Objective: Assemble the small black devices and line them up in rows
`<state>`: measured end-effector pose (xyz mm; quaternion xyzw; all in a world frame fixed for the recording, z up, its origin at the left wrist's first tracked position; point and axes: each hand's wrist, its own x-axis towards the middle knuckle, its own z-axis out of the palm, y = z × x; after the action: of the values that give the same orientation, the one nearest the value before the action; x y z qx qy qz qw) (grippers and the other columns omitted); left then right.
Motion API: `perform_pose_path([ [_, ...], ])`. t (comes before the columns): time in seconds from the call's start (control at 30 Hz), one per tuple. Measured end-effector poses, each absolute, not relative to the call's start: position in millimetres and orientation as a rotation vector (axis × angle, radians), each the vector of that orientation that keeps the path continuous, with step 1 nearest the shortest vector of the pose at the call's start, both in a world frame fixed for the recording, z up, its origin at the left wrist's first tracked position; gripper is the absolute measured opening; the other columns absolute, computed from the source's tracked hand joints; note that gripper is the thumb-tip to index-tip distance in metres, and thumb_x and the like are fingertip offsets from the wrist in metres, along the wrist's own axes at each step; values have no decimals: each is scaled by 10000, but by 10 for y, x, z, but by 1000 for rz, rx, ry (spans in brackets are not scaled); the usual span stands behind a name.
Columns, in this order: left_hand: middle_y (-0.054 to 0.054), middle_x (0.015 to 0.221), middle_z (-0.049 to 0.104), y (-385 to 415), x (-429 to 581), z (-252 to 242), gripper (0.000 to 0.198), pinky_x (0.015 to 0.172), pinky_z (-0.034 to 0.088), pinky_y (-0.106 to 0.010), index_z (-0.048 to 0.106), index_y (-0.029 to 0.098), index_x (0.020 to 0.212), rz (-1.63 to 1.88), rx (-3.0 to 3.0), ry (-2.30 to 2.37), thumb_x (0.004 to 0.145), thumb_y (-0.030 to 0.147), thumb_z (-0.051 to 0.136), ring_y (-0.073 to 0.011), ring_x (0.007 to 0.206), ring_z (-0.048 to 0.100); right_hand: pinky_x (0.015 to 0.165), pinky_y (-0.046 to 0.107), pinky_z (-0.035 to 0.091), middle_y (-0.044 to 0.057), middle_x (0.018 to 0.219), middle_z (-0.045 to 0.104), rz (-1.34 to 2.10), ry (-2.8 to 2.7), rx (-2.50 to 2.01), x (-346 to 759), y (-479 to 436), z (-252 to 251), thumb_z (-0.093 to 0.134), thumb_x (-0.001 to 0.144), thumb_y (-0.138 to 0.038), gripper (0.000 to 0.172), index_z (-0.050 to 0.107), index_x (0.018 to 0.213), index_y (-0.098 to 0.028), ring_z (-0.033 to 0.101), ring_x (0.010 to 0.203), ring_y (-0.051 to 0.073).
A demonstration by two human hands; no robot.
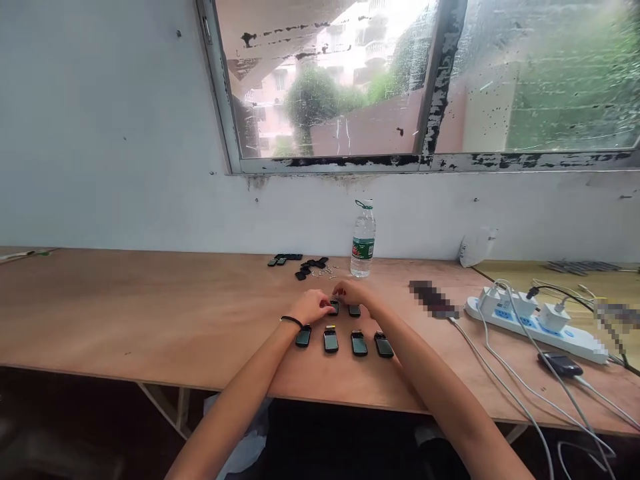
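Observation:
My left hand (313, 307) is closed, its thumb and fingertips on the side of a small black device with a grey screen (334, 307), which lies on the table. My right hand (351, 291) bends over the top end of the same device with its fingers pinched; anything between them is too small to make out. Just under the right wrist lies another such device (355, 311). Nearer me is a row of several more, among them one with a yellow bit at its top (331, 340) and one by my right forearm (383, 345).
Beyond my hands lie black pieces (306, 269), small silvery parts (325, 271) and dark green-black modules (289, 257). A water bottle (363, 248) stands near the wall. To the right are a blurred dark object (433, 299), a power strip (540, 328) with cables, and a black adapter (561, 365).

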<state>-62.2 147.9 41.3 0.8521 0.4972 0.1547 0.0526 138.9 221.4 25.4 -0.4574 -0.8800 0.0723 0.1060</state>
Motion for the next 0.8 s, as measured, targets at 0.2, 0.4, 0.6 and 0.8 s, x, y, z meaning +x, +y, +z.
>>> perform_pose_path([
  [0.2,-151,815,742,1483,-408,449,437,729,460,-340,786,180,769,365,2637,1617,790,614,750,-320,852,692,721,243,456,76,998,750,294,-2298,-1162,1492,2130,192,515,904,-72,297,727,1091,-164,644,838,176],
  [0.4,-91,908,773,1584,-476,407,181,736,463,-298,805,224,930,390,2611,1498,773,303,765,-268,882,698,645,220,434,51,895,718,452,-2119,-1202,1476,2016,198,586,823,-50,196,669,967,-154,624,758,156],
  [0.6,-59,907,779,1629,-571,325,203,721,456,-273,824,222,957,447,2577,1410,794,231,704,-223,842,684,580,224,377,32,788,694,454,-2140,-1203,1425,1875,240,624,778,-67,108,667,835,-148,598,700,151],
  [0.8,-56,855,775,1645,-566,293,198,679,438,-263,836,180,915,485,2493,1419,780,254,712,-192,754,650,578,230,369,51,797,724,518,-2205,-1286,1405,1766,309,610,769,-63,135,706,828,-138,611,708,157],
])
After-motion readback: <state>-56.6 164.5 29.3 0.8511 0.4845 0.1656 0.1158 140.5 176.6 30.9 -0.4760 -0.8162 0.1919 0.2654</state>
